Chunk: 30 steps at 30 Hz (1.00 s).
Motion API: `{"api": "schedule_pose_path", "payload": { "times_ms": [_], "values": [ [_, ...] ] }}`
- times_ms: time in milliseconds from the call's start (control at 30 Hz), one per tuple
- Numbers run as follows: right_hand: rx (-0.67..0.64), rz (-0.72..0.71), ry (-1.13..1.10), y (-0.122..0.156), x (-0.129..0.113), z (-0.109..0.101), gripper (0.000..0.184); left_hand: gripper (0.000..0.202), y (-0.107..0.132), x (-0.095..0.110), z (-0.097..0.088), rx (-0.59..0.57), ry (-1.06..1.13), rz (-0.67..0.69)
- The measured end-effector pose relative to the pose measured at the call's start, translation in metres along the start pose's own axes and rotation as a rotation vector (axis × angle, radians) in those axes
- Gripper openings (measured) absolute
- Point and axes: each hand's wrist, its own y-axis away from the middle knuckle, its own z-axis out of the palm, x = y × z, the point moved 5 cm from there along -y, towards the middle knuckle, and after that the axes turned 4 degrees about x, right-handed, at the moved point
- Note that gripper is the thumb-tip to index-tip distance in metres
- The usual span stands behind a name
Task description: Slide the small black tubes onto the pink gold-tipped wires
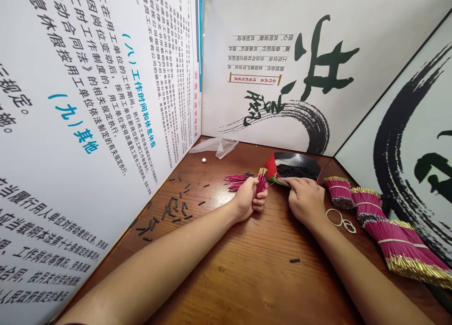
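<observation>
Magenta wires (261,186), long axis near-upright, gold tips (263,171) uppermost, within clenched left hand (249,200); right hand (307,200), grip unclear

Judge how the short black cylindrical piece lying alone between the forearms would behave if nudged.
The black piece would probably roll, being rounded with nothing beside it. It is likely light, being smaller than the right hand. The glossy brown wooden table may let it slide.

Left board (102,120) “(九)其他”, back board (261,16) “共”

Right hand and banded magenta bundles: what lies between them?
In the head view, pale rubber bands lie on the tabletop between the right hand and magenta bundles.
</observation>
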Motion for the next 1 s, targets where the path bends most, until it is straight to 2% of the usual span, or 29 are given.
{"api": "schedule_pose_path", "payload": {
  "times_ms": [100,300,667,1000],
  "values": [
    [-0.056,-0.034,0.053,0.0011,-0.0038,0.0027,0.043,0.025,-0.0005,-0.0006,-0.0010,0.000,-0.006,-0.015],
    [-0.131,-0.002,0.202,0.0020,-0.0037,0.0054,0.043,0.031,-0.0018,-0.0024,-0.0030,0.001,-0.039,-0.027],
    [-0.125,0.020,0.254,0.0020,-0.0078,0.0007,0.039,0.028,-0.0014,-0.0008,-0.0012,-0.036,-0.015,-0.028],
    [-0.148,0.026,0.219,0.0017,-0.0069,0.0023,0.039,0.020,0.0017,0.0004,0.0003,-0.025,0.001,-0.021]
  ]
}}
